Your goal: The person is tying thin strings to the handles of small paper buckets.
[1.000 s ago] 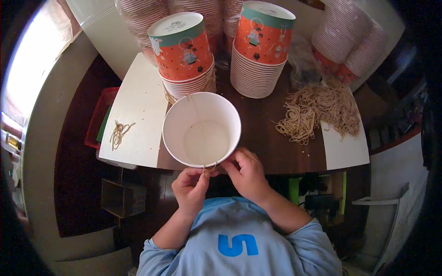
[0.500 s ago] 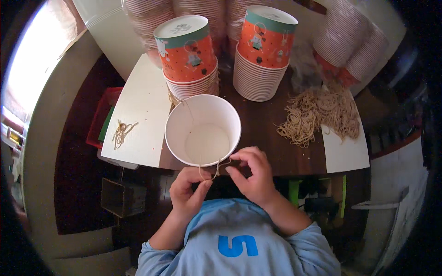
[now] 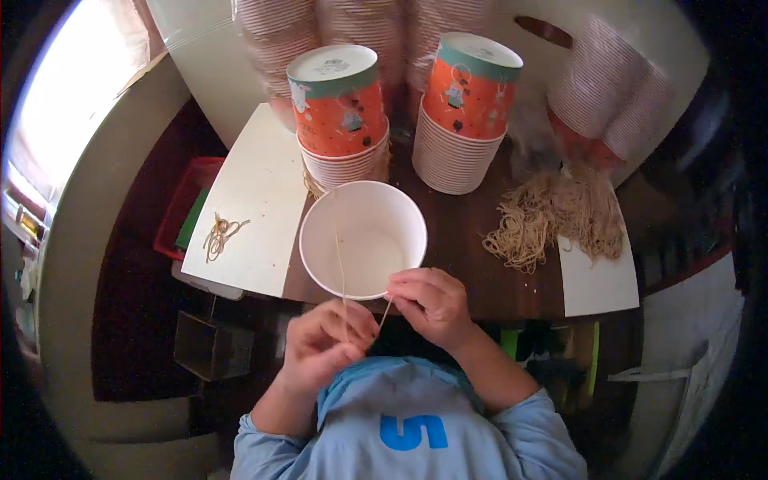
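A white-lined paper bucket (image 3: pixel 364 240) lies tipped at the table's near edge, its open mouth facing me. My right hand (image 3: pixel 432 308) is at the near rim, finger and thumb pinched on a thin beige cord. Just below the rim, my left hand (image 3: pixel 328 340) is closed on the same cord, slightly blurred. A short taut length of cord (image 3: pixel 386 314) spans the gap between both hands. Another strand (image 3: pixel 339 254) runs from my left hand up across the bucket's mouth toward the far rim. Whether it passes through the wall there is hard to see.
Two upside-down stacks of orange and green paper buckets, a left stack (image 3: pixel 340 112) and a right stack (image 3: pixel 464 112), stand behind. A heap of beige cords (image 3: pixel 552 212) lies at right, a few loose cords (image 3: pixel 222 234) at left. Wrapped bucket stacks (image 3: pixel 364 40) line the back.
My left hand has drawn down and slightly left, pulling the cord straight between the hands and across the bucket's mouth. My right fingers have closed together near the rim. The whole view has shifted slightly.
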A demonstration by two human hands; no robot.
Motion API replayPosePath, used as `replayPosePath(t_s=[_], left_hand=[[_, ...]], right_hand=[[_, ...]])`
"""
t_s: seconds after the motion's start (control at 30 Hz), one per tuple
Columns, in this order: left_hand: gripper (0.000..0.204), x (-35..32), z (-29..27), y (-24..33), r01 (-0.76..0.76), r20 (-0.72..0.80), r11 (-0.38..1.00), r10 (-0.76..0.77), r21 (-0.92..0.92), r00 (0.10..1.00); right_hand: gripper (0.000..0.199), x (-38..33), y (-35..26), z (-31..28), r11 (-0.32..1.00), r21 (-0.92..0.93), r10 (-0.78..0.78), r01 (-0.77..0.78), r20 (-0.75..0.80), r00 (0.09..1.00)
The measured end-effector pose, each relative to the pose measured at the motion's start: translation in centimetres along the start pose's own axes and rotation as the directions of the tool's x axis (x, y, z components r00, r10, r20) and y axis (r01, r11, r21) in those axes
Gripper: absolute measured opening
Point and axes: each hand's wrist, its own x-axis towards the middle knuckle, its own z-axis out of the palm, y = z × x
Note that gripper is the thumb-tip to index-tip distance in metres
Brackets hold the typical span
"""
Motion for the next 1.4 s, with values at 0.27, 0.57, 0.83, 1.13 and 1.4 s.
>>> replayPosePath(t_s=[0.27,0.57,0.83,1.13,1.4], left_hand=[[0.012,1.9,-4.4,-2.2,0.286,0.076,0.771,-0.297,-0.568,0.952],[0.011,2.2,-4.6,-2.1,0.384,0.248,0.865,-0.315,-0.322,0.916],[0.045,-0.8,-7.0,0.8,0.489,-0.389,0.872,-0.447,0.009,0.806],[0.107,10.0,-8.8,1.9,-0.19,-0.1,0.714,0.344,0.674,0.934],[0.103,21.1,-12.0,1.5,-0.235,0.042,0.436,0.409,0.868,0.912]], right_hand=[[0.024,2.3,-0.3,-1.9,0.994,-0.085,0.085,-0.065,0.256,0.963],[0.043,11.0,7.5,-1.1,0.794,-0.594,0.278,-0.128,0.168,0.946],[0.027,10.0,3.8,-3.6,0.986,-0.148,0.103,-0.074,0.195,0.975],[0.08,15.7,1.4,-5.5,0.863,0.487,0.011,-0.138,0.254,0.967],[0.082,24.0,7.5,-0.5,0.964,0.24,0.077,-0.115,0.163,0.984]])
